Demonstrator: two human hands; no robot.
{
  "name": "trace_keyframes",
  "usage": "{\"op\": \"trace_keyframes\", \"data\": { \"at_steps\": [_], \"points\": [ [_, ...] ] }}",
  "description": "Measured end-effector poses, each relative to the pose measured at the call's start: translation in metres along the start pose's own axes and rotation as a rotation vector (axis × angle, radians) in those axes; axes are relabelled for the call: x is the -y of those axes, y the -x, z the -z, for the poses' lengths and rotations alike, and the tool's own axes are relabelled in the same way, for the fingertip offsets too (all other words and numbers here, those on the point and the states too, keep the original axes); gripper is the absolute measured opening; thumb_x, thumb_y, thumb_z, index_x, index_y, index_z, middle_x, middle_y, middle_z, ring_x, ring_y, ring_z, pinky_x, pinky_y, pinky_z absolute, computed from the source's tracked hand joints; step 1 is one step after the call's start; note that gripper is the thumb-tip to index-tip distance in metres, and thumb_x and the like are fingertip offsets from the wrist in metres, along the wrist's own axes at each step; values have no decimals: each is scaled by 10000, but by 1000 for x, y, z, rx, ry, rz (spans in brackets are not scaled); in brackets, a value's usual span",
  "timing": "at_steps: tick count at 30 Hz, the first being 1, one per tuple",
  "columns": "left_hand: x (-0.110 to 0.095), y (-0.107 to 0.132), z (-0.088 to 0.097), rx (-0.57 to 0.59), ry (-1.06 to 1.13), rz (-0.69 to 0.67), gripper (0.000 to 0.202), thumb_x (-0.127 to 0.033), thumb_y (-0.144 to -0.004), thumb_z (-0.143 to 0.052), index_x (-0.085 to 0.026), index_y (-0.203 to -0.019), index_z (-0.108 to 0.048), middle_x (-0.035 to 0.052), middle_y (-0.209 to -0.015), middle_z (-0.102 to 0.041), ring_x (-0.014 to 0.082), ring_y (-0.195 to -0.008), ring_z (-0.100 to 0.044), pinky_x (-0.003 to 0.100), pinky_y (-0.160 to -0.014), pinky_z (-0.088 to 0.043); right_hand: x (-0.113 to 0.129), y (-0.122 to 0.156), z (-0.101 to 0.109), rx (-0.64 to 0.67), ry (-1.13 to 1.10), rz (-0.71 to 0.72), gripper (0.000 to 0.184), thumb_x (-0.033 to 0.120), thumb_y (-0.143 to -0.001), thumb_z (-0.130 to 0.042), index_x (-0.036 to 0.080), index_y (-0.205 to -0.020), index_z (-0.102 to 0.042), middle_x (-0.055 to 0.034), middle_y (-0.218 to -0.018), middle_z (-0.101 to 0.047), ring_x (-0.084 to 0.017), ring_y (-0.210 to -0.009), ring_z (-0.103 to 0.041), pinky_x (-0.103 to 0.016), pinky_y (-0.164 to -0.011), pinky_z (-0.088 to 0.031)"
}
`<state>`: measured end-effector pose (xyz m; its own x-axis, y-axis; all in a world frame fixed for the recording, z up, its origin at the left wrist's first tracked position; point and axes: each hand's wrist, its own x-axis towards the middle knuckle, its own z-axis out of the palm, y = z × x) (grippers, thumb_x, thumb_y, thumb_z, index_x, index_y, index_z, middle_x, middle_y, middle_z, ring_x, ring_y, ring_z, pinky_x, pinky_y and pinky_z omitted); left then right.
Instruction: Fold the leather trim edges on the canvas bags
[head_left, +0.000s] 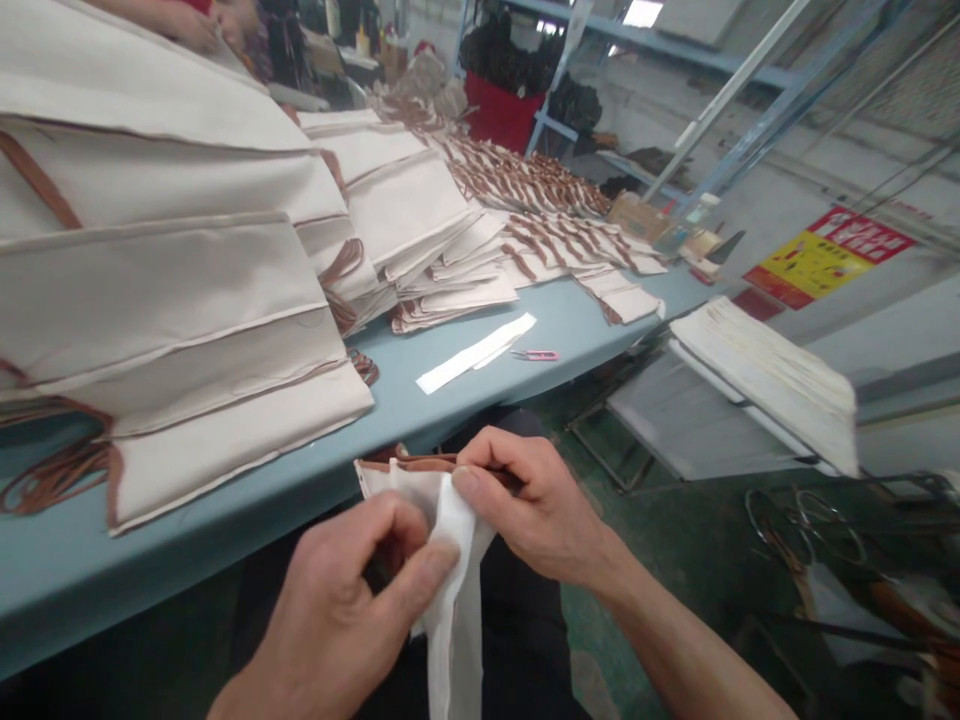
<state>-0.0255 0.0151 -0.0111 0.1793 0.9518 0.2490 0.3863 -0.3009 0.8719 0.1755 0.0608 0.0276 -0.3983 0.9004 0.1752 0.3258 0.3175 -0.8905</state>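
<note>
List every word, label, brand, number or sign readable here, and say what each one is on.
Wall poster, red and yellow: printed lettering, too small and blurred to read.
Cardboard box: no readable text.
White cloth between the left hand and right hand: no writing shows.

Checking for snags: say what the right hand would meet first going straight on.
The right hand already pinches the white cloth bag, so that comes first; beyond it, probably the blue table's edge, though depth is hard to judge.
</note>
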Motion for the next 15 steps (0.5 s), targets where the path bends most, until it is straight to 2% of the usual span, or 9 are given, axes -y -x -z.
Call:
{"op": "trace_keyframes", "data": {
  "at_steps": [2, 3, 6, 11, 13, 15],
  "points": [
    [-2, 14, -5, 90, 7, 15, 455, -278, -1024, -553, -221, -589, -434, -79, -516, -411, 86, -436, -423, 212, -444, -310, -5, -1, -2, -25, -9, -6, 265, 323, -993, -627, 189, -768, -589, 54, -657, -520, -92, -575, -427, -238, -566, -339],
    [-2, 20, -6, 108, 9, 22, 481, -291, -1048, -531, -217, -587, -415, -80, -521, -378, 81, -432, -398, 215, -437, -284, -7, -1, -3, -39, -23, -13, 267, 326, -993, -626, 189, -767, -587, 51, -663, -522, -95, -584, -434, -237, -566, -340],
    [0, 31, -8, 103, 0, 87, 465, -365, -1064, -557, -218, -629, -485, -75, -563, -416, 91, -471, -435, 218, -464, -310, -16, 0, -7, -76, -92, -60, 311, 393, -1008, -627, 188, -777, -589, 47, -664, -511, -102, -589, -424, -234, -546, -334],
    [7, 31, -13, 49, 19, 239, 306, -426, -1029, -617, -224, -799, -626, -45, -686, -600, 140, -606, -579, 214, -565, -455, -25, 8, -11, -132, -137, -100, 373, 477, -1025, -615, 188, -791, -588, 48, -662, -500, -103, -584, -401, -233, -535, -328],
    [6, 33, -17, 77, 64, 231, 362, -432, -1045, -592, -227, -747, -570, -51, -656, -547, 133, -580, -534, 216, -544, -425, -26, 9, -12, -135, -128, -95, 359, 462, -1023, -614, 190, -791, -586, 49, -659, -496, -103, -584, -402, -233, -535, -326],
    [4, 38, -25, 119, 96, 194, 463, -396, -1081, -530, -233, -660, -424, -68, -593, -403, 113, -520, -433, 223, -499, -344, -25, 11, -11, -140, -120, -88, 342, 435, -1019, -612, 192, -781, -578, 51, -651, -485, -102, -578, -396, -232, -533, -323]
  ]
}}
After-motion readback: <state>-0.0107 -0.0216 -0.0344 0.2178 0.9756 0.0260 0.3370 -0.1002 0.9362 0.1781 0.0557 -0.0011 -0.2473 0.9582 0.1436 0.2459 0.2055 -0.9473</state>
